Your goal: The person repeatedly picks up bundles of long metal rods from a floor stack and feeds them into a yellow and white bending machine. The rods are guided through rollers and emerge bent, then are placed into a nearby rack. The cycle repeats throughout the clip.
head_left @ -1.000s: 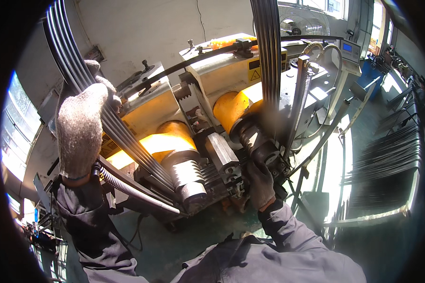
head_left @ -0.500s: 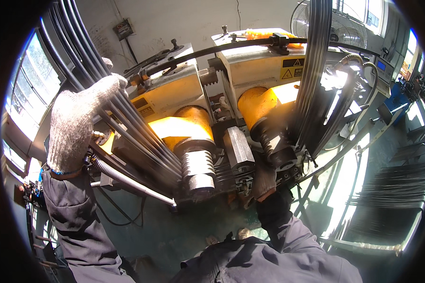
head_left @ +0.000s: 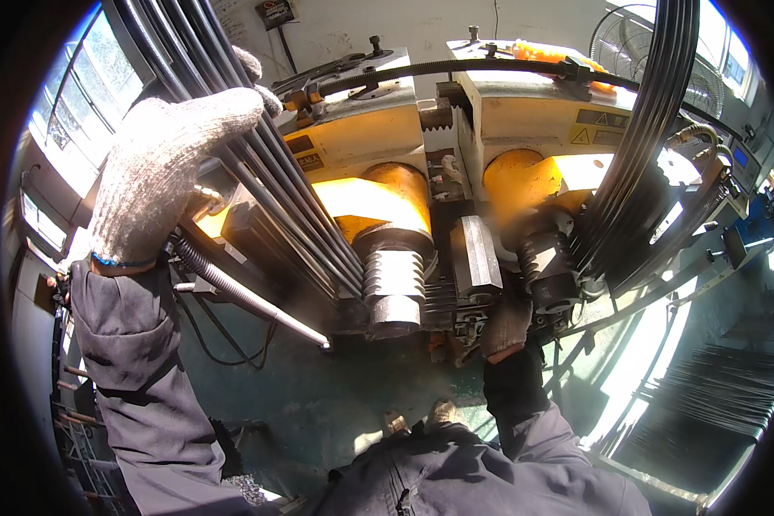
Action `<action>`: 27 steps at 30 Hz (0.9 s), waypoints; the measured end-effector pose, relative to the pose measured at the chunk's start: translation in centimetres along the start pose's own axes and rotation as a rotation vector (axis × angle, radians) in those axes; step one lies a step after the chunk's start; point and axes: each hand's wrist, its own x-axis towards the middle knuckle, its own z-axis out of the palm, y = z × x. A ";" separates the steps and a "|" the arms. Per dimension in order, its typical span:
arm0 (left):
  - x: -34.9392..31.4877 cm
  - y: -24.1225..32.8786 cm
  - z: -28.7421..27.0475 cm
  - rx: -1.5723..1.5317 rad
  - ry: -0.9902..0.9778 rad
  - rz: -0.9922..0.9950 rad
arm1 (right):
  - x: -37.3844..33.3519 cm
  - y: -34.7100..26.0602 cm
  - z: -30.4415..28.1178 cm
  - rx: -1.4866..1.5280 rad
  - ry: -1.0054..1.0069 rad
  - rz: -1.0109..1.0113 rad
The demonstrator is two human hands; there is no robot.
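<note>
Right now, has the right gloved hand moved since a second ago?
Yes, the right gloved hand sits farther left relative to the right grooved roller.

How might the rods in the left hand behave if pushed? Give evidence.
The rods are probably stiff but springy, running nearly straight beyond the left hand. They may feel slippery, looking smooth and shiny. They might spread apart, as gaps show between some.
</note>
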 end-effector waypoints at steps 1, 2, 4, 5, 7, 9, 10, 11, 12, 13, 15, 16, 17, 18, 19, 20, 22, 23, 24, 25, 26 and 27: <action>0.0 -0.1 0.0 0.171 0.012 0.166 | 0.0 0.5 -0.1 -0.135 -0.018 -0.087; 0.0 -0.3 0.0 0.280 0.024 0.238 | 0.0 0.9 -0.1 -0.242 -0.020 -0.163; 0.2 -0.4 -0.1 0.316 0.047 0.300 | 0.0 1.4 -0.1 -0.146 -0.001 -0.099; 0.2 -0.4 -0.1 0.241 0.051 0.291 | 0.0 1.4 0.0 -0.084 0.017 -0.062; 0.2 -0.1 0.1 0.164 0.056 0.233 | -0.1 1.4 0.2 -0.041 0.036 -0.038; 0.0 0.5 0.2 0.150 0.071 0.182 | -0.1 1.1 0.2 -0.078 0.040 -0.064; -0.2 0.8 0.2 0.202 0.080 0.215 | -0.1 1.1 0.1 -0.096 0.042 -0.077; -0.3 1.0 0.3 0.176 0.064 0.186 | -0.1 1.1 -0.1 -0.112 0.045 -0.090; -0.3 1.2 0.3 0.092 0.069 0.073 | -0.1 1.3 -0.3 -0.128 0.048 -0.103; -0.5 1.2 0.3 0.010 0.051 0.066 | 0.0 1.5 -0.6 -0.197 0.033 -0.157; -0.4 1.1 0.2 -0.221 0.032 -0.084 | 0.1 2.1 -1.3 -0.384 -0.011 -0.310; -0.1 0.7 0.1 0.186 0.014 0.169 | 0.1 2.4 -1.6 -0.433 -0.065 -0.292; 0.1 0.6 0.0 0.454 0.056 0.383 | 0.2 2.6 -1.9 -0.482 -0.121 -0.277; 0.4 0.3 -0.1 0.598 0.097 0.578 | 0.2 2.6 -2.0 -0.390 -0.172 -0.159; 0.5 0.3 0.1 0.593 0.097 0.560 | 0.2 2.4 -2.1 -0.131 -0.202 -0.085; 0.6 0.2 0.4 0.634 0.138 0.562 | 0.3 2.1 -2.1 0.182 -0.236 0.052; 0.9 0.6 1.3 0.785 0.133 0.527 | 0.6 0.8 -1.8 0.774 -0.275 0.547; 0.5 0.4 1.4 0.792 0.140 0.503 | 0.6 -0.1 -1.7 0.750 -0.317 0.498; 1.0 1.5 2.6 0.784 0.118 0.343 | 0.4 -1.0 -1.5 0.721 -0.347 0.444; -0.4 0.9 2.2 0.699 0.299 0.587 | -0.1 -2.0 -1.5 0.735 -0.298 0.471; -1.3 1.3 2.4 0.714 0.328 0.533 | -0.6 -3.0 -1.7 0.749 -0.244 0.496; -2.8 1.4 2.5 0.639 0.442 0.559 | -1.4 -3.9 -1.9 0.762 -0.189 0.524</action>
